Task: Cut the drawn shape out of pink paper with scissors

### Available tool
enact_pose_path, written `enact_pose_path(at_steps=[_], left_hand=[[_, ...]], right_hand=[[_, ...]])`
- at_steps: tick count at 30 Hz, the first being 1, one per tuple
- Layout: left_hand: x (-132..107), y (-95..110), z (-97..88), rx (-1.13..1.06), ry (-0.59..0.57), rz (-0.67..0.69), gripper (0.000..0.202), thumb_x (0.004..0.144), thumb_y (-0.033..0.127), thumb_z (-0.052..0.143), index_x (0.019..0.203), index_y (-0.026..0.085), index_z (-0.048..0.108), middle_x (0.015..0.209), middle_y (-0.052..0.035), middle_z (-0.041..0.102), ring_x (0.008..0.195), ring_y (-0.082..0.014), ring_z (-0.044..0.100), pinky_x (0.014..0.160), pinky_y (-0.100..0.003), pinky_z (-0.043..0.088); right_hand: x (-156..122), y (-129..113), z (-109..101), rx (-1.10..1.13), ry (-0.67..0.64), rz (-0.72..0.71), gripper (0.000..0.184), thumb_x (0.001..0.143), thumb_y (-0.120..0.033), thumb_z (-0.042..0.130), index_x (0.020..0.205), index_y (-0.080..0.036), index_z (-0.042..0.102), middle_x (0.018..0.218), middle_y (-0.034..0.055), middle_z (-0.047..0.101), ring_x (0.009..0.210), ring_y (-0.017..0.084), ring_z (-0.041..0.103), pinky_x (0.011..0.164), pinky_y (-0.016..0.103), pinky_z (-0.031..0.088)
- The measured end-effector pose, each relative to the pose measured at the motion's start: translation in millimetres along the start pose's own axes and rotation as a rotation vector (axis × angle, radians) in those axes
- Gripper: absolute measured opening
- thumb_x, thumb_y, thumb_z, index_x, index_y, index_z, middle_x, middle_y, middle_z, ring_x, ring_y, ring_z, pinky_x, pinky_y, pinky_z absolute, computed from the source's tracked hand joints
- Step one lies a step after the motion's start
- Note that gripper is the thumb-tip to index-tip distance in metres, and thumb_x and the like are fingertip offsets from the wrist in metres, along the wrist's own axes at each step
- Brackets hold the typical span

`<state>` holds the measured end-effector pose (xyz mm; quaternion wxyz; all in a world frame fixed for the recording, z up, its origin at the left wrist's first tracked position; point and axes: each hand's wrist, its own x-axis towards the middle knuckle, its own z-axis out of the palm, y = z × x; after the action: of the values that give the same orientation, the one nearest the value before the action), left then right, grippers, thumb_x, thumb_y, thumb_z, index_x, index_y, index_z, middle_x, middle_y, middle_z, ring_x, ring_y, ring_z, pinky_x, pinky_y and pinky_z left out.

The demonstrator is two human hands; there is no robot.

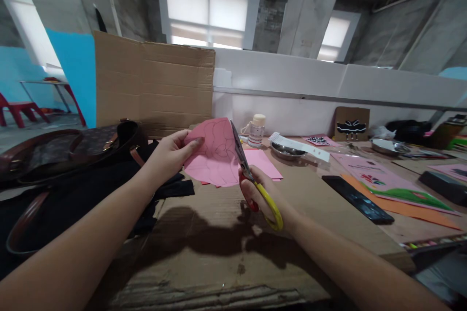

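My left hand (pixel 170 154) pinches the left edge of a pink paper sheet (pixel 213 153) with pencil lines drawn on it, held up above the cardboard-covered table (pixel 226 233). My right hand (pixel 260 194) grips yellow-handled scissors (pixel 251 177); the blades point up and lie along the paper's right edge. More pink paper (pixel 264 163) lies flat on the table just behind.
A dark handbag with brown straps (pixel 65 150) lies at the left. An upright cardboard sheet (pixel 153 85) stands behind. A small bottle (pixel 257 130), metal bowls (pixel 288 150), a black phone (pixel 357 199) and coloured papers (pixel 386 184) spread to the right.
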<state>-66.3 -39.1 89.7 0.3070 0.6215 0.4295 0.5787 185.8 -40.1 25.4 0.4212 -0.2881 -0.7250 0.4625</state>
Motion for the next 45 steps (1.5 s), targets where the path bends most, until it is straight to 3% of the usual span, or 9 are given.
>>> enact_pose_path(at_steps=[11,19,29,45], left_hand=[[-0.4,0.5,-0.9,0.008,-0.039,-0.03,0.04,0.076,0.055,0.076,0.096,0.02,0.07,0.081,-0.003,0.07,0.065,-0.0161,0.062,0.057,-0.025,0.051],[-0.7,-0.9,-2.0,-0.047,-0.044,-0.037,0.039,0.075,0.052,0.078,0.098,0.02,0.07,0.082,-0.0008,0.07,0.065,-0.0142,0.062,0.059,-0.023,0.051],[0.6,-1.3,-1.4,-0.05,-0.029,-0.038,0.042,0.076,0.053,0.077,0.1,0.019,0.07,0.086,-0.0039,0.071,0.068,-0.016,0.064,0.061,-0.025,0.053],[2.1,-4.1,-1.6,-0.052,-0.042,-0.051,0.039,0.075,0.052,0.078,0.095,0.019,0.07,0.079,-0.0014,0.069,0.064,-0.0134,0.061,0.057,-0.022,0.05]], right_hand=[[-0.3,-8.5,1.2,-0.05,0.029,-0.006,0.045,0.091,-0.063,0.056,0.106,-0.021,0.053,0.07,-0.0043,0.045,0.054,0.011,0.037,0.05,0.024,0.036],[0.1,-3.2,-1.1,-0.047,0.009,-0.005,0.044,0.092,-0.062,0.056,0.109,-0.021,0.052,0.07,-0.0048,0.043,0.054,0.011,0.037,0.05,0.023,0.035],[0.0,-2.4,-1.3,-0.026,0.017,-0.002,0.042,0.092,-0.059,0.057,0.109,-0.021,0.053,0.072,-0.005,0.043,0.055,0.01,0.037,0.051,0.023,0.035],[1.3,-3.7,-1.0,-0.031,0.013,-0.008,0.041,0.092,-0.059,0.058,0.107,-0.021,0.052,0.074,-0.0043,0.043,0.056,0.011,0.036,0.05,0.023,0.033]])
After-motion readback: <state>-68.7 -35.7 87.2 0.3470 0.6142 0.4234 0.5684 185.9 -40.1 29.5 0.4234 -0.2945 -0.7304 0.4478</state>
